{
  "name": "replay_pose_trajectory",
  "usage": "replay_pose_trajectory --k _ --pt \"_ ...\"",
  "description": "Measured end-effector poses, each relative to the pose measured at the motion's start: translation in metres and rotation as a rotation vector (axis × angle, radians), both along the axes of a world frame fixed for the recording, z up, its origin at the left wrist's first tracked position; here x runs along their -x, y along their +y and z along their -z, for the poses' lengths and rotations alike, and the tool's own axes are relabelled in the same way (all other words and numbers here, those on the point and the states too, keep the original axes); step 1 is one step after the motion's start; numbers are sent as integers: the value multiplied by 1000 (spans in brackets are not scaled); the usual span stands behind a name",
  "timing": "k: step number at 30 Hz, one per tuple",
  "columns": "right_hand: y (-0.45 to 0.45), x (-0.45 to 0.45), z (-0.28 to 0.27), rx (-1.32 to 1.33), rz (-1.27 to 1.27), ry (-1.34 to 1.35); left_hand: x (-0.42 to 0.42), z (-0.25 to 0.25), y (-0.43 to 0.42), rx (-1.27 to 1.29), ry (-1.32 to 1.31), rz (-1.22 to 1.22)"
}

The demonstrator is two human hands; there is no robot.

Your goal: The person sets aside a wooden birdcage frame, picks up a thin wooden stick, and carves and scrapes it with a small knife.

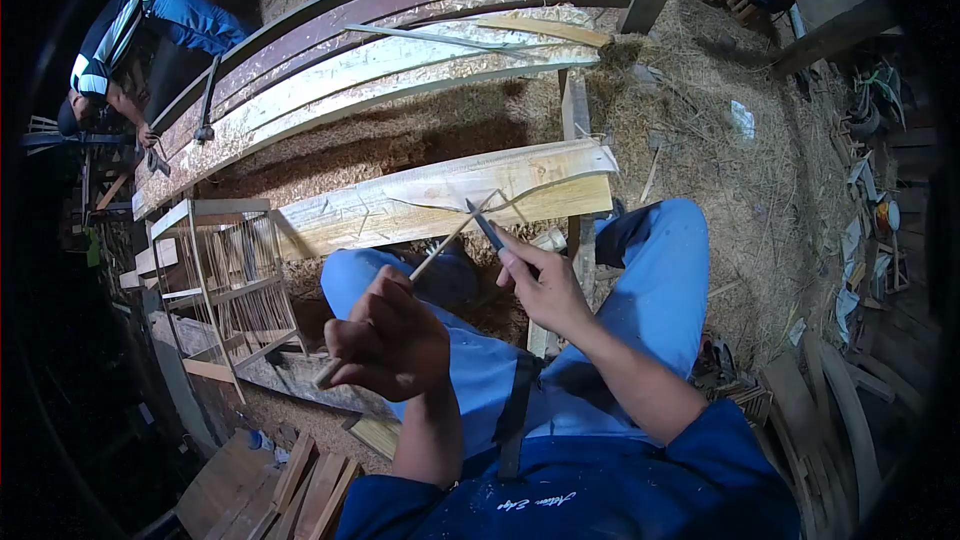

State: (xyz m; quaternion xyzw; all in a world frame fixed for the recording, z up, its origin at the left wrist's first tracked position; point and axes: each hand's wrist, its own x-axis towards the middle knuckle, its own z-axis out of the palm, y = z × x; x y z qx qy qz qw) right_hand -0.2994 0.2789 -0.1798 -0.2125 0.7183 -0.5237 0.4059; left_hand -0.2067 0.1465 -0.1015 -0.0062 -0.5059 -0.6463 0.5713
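Note:
My left hand [392, 336] is wrapped round a thin wooden stick [440, 252] that slants up and to the right, its lower end poking out below my fist. My right hand [548, 288] grips a knife [486, 228], with the dark pointed blade aimed up and to the left. Blade and stick cross or nearly cross close to the stick's upper end; whether they touch I cannot tell. Behind them lies a pale wooden plank [350, 215] across the front of my knees.
A slatted wooden frame [230, 290] stands at the left. Long boards strewn with shavings [400, 60] form a bench at the back, where another person [160, 30] bends over the far left end. Wood pieces [300, 485] lie at lower left.

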Motion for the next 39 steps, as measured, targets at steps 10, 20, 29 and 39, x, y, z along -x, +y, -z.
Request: replay_pose_trajectory --k 10,20,29,39 --pt "4 -22 17 173 -14 -294 -23 20 13 -58 40 -57" --pt "-12 -25 24 311 110 232 -6 16 6 -74 -1 -149" --pt "-16 -25 9 314 109 108 4 16 1 -61 41 -106" --pt "-23 -18 35 137 163 136 3 11 -8 -91 33 -140"
